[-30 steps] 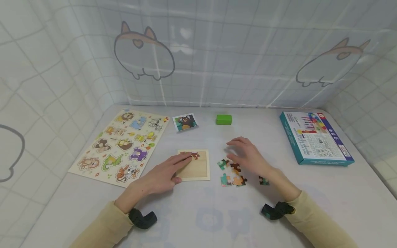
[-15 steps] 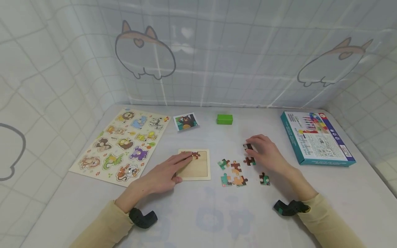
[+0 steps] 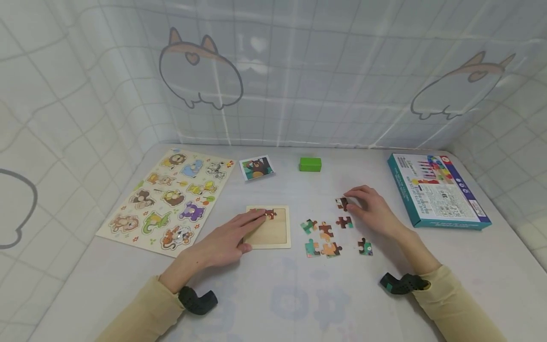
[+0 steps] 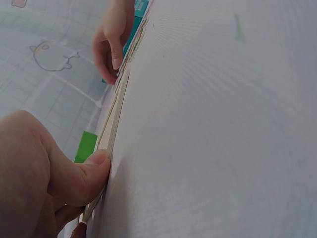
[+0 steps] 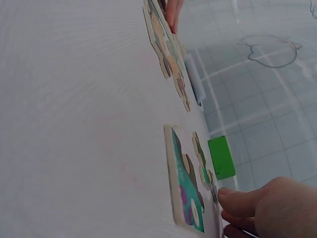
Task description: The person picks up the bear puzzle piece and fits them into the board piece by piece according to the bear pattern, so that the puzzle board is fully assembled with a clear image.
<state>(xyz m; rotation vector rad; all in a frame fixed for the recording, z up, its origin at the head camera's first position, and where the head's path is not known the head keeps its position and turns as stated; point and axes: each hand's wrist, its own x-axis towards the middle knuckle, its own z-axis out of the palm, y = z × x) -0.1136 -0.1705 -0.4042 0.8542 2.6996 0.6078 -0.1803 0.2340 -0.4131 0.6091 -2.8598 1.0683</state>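
Observation:
My left hand [image 3: 222, 240] lies over the left side of a shallow wooden puzzle tray [image 3: 287, 228], fingers extended across it and thumb at its near left corner. A dark red-brown puzzle piece [image 3: 271, 214] shows in the tray beside the fingertips, which partly cover it. To the right, my right hand [image 3: 376, 213] has thumb and forefinger at the right end of a brown-and-white puzzle piece [image 3: 341, 204] on the table. Beneath that piece lies a brown-and-green puzzle piece [image 3: 344, 222]. In the right wrist view, the thumb [image 5: 237, 201] is beside the pieces' edges.
Several loose puzzle pieces [image 3: 325, 230] lie right of the tray, one green piece [image 3: 365, 247] apart from them. An animal puzzle board [image 3: 171, 194] occupies the left. Behind are a bear picture card [image 3: 256, 167] and a green block [image 3: 310, 164]. A teal-edged box [image 3: 440, 190] stands right.
My right hand has moved right from above the pile, and two brown pieces now lie apart at its upper right. Lately it slid slightly off the upper piece. My left hand stays put.

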